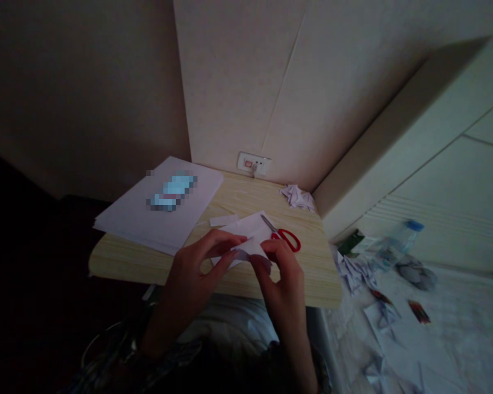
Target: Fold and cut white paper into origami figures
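A small folded piece of white paper [250, 248] is held between my two hands above the front of the wooden table. My left hand [203, 262] pinches its left edge between thumb and fingers. On the other side, my right hand [282, 268] grips the right edge the same way. Beneath the hands lies a sheet of white paper [254, 221]. Red-handled scissors [289, 239] rest partly on that sheet, blades pointing up and left. A narrow paper strip [224, 220] lies beyond my left hand.
A stack of white paper [148, 227] with a blurred-out phone [174, 191] on it covers the table's left side. Folded paper pieces [297, 197] sit at the back right corner. Beside the table, a bed [468, 306] bears more folded paper [355, 273] and a clear bottle [398, 243].
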The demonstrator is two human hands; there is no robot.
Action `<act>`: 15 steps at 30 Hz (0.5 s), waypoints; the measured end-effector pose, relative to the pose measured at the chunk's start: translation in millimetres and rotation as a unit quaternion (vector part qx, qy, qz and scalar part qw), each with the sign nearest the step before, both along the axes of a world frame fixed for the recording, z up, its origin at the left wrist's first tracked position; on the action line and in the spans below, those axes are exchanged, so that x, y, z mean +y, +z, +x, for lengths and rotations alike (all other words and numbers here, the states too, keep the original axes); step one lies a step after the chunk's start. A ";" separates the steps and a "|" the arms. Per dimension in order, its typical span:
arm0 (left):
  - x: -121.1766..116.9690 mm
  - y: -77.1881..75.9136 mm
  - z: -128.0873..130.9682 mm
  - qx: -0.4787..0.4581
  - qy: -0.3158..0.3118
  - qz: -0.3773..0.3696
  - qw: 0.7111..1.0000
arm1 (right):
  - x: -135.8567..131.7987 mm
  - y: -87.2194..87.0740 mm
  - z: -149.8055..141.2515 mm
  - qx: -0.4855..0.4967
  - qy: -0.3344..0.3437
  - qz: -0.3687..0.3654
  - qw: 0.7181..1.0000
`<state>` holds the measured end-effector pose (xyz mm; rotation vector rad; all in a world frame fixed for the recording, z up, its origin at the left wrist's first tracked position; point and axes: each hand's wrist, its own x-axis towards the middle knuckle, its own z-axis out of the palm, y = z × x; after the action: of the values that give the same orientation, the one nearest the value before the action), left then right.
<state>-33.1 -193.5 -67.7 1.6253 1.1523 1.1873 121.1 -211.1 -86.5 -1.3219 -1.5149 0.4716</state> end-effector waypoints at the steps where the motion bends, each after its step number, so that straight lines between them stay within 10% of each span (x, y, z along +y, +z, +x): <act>1: -0.2 -0.4 -0.1 0.007 -0.004 0.003 1.000 | -0.2 0.1 0.2 0.000 0.000 0.000 1.000; 15: 2.1 -7.9 1.2 0.037 -0.086 0.043 0.995 | -1.7 0.1 0.7 0.004 -0.005 0.010 1.000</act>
<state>-31.9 -191.3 -75.6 1.8092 0.9961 1.0874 121.8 -212.9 -86.4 -1.3106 -1.5015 0.4546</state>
